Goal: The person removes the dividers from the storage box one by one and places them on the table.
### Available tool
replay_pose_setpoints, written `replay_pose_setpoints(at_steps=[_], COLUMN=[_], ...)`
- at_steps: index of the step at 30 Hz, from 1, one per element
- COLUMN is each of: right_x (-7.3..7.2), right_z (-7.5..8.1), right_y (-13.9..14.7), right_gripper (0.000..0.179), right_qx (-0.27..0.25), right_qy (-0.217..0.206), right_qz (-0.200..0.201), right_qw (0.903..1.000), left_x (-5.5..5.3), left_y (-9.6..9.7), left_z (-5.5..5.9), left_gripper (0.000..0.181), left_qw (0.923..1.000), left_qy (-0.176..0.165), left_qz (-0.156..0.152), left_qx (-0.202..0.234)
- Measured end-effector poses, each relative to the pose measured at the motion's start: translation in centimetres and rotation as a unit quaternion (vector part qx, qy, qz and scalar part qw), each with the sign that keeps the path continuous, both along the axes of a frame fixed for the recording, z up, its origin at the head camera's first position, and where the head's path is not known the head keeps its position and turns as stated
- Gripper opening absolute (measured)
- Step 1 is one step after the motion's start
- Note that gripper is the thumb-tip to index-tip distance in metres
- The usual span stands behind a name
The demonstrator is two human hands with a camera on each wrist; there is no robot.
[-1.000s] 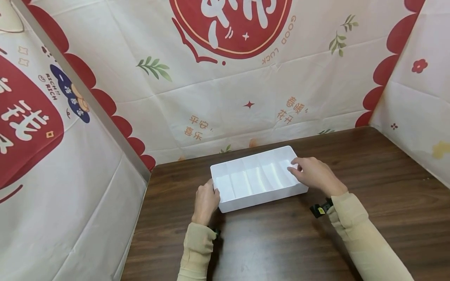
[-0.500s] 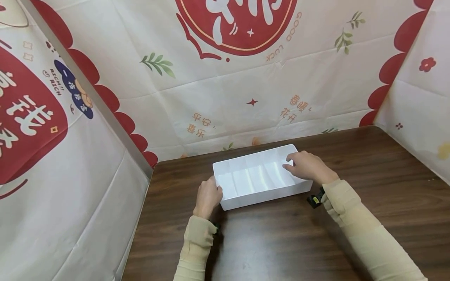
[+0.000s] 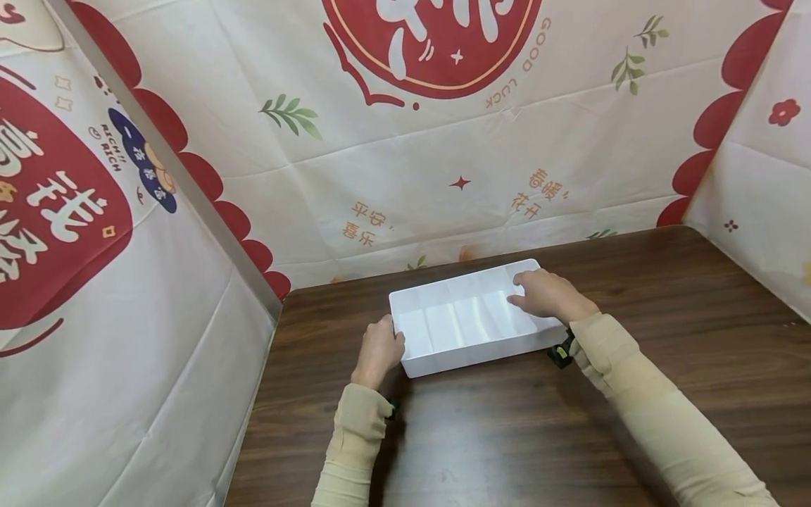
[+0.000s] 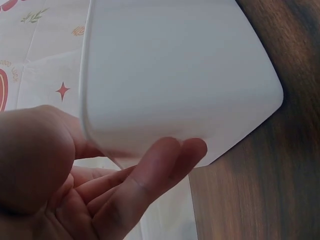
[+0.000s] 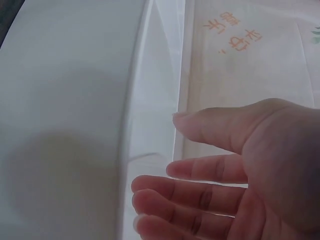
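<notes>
A white plastic box (image 3: 469, 358), long and shallow with low ridges across its floor, sits near the back of the brown table. At its left end my left hand (image 3: 378, 350) grips the wall; in the left wrist view, fingertips (image 4: 167, 147) press the outer face while part of the hand passes behind the rim. My right hand (image 3: 546, 292) reaches over the right end, thumb and fingers apart above the interior. Seen from the right wrist, its loosely bent fingers (image 5: 200, 192) and thumb lie beside the box's rim (image 5: 134, 80), with nothing between them.
Printed white cloth (image 3: 405, 155) hangs behind the table, with another cloth panel (image 3: 171, 352) on the left and one on the right. A black wrist-mounted device (image 3: 560, 353) sits below the right wrist, close to the box's front right corner.
My right hand has moved left, further over the box's interior. The left hand stays at the left end. The whole head view has shifted slightly.
</notes>
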State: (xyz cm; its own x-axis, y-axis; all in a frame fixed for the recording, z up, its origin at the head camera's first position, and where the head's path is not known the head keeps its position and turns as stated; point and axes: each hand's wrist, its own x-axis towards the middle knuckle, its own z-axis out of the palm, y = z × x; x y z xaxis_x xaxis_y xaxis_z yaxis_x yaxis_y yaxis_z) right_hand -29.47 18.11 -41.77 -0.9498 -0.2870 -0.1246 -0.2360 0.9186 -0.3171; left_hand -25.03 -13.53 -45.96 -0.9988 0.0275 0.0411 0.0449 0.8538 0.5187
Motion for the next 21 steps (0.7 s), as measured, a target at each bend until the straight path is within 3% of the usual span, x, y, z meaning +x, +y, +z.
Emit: replay_pose_setpoints(at_steps=[10, 14, 21], right_x=[-0.6, -0.7, -1.1], right_z=[-0.1, -0.3, -0.5], right_y=[-0.6, -0.7, -1.0], right_gripper=[0.048, 0.047, 0.039], right_qx=[0.003, 0.007, 0.016], right_qy=[-0.007, -0.015, -0.023], right_qz=[0.000, -0.006, -0.017], right_qw=[1.0000, 0.9998, 0.9995], left_x=[-0.1, -0.1, 0.0], left_y=[0.1, 0.4, 0.5], left_z=[0.2, -0.3, -0.8], left_gripper=[0.030, 0.036, 0.026], left_qw=[0.9998, 0.9999, 0.9994], left_qy=[-0.019, -0.006, 0.029], left_qz=[-0.008, 0.000, 0.009], left_qx=[0.000, -0.014, -0.019])
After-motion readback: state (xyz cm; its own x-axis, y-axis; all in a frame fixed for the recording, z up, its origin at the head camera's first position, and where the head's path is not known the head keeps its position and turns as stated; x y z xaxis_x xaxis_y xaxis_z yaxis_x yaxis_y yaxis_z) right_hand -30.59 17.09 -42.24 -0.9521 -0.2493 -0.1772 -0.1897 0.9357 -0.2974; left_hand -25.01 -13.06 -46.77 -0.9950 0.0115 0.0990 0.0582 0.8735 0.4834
